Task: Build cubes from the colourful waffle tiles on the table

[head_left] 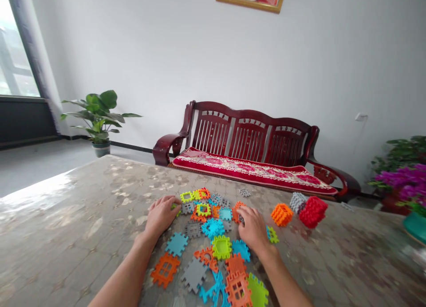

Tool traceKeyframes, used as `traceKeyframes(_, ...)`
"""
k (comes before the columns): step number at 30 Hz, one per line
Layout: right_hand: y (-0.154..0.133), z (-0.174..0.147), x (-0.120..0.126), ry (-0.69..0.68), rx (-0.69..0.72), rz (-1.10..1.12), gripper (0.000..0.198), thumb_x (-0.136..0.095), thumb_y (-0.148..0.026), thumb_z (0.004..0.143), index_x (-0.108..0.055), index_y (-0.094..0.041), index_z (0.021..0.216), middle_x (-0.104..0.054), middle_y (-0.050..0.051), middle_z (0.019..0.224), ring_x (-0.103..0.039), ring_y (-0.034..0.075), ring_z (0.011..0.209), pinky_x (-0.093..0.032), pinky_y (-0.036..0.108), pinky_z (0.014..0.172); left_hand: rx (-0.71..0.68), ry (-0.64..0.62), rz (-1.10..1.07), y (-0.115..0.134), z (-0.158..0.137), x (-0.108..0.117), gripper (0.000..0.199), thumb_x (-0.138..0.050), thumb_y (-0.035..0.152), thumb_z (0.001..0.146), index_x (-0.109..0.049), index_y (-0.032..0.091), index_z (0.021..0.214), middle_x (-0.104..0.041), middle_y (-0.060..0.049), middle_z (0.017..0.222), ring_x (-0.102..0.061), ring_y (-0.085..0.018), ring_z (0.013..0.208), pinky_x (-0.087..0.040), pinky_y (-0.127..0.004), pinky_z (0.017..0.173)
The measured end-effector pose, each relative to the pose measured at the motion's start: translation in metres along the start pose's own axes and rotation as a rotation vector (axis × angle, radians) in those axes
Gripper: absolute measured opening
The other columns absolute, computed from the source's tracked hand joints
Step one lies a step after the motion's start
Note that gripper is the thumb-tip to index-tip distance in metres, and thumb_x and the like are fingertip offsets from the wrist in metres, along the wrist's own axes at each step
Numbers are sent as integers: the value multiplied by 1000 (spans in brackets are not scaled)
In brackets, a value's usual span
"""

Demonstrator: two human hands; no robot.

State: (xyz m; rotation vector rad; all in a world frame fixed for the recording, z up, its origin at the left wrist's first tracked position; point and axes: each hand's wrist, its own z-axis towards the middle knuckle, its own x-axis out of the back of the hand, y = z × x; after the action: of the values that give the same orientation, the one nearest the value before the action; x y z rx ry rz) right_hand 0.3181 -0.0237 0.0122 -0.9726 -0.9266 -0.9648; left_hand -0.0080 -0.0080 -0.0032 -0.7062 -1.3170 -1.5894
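Note:
My left hand (163, 214) lies at the left edge of a spread of interlocking plastic building tiles, its fingertips over a lime-green tile (175, 206). Across the pile, my right hand (252, 226) rests with bent, parted fingers against an orange tile (237, 210). Neither hand visibly grips a tile. Between them lie a blue notched piece (213, 227), a grey window tile (193, 229) and a lime-green square tile (221, 247). Nearer me are an orange window tile (165, 270), a grey square tile (195, 274) and a blue tile (177, 244).
Right of the pile stand an orange cube (282, 214), a red cube (313, 212) and a grey block (298, 202). The patterned tabletop (83, 236) reaches toward a wooden bench (249, 143). A potted plant (101, 114) stands left; purple flowers (404, 185) are at right.

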Motion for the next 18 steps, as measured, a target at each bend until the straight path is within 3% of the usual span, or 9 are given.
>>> traceKeyframes(3,-11,1,3,1,108,22,55,-48,-8,77,-63,-26,128,-57,1,139,-44,21,132,-30,37,114,5,6,-7,0,0,0,24,-50,36,85,-72,34,95,-67,2,122,-57,-22,119,-38,-37,102)
traceKeyframes(7,-27,2,3,-125,295,88,53,-44,-16,86,-57,-28,136,-53,-3,144,-34,20,140,-21,40,119,13,-9,-13,0,0,1,25,-50,36,85,-72,33,96,-67,1,123,-56,-23,120,-37,-39,102)
traceKeyframes(9,-29,2,2,-151,295,86,48,-43,-17,88,-60,-29,131,-59,-3,138,-38,20,137,-21,40,118,13,-11,-18,0,0,1,25,-49,36,85,-72,33,96,-66,0,123,-57,-23,119,-37,-39,102)
traceKeyframes(15,-26,8,11,-38,112,-24,39,-43,-10,85,-74,-24,105,-73,4,107,-55,21,114,-37,34,102,15,8,-14,2,-1,1,25,-51,34,84,-72,32,96,-67,1,123,-57,-23,119,-37,-38,103)
traceKeyframes(18,-36,20,13,-51,180,12,37,-43,-13,89,-73,-25,106,-73,2,107,-57,19,108,-40,28,97,16,6,-16,1,-1,0,25,-50,35,85,-72,33,97,-67,1,123,-57,-23,119,-37,-39,103)
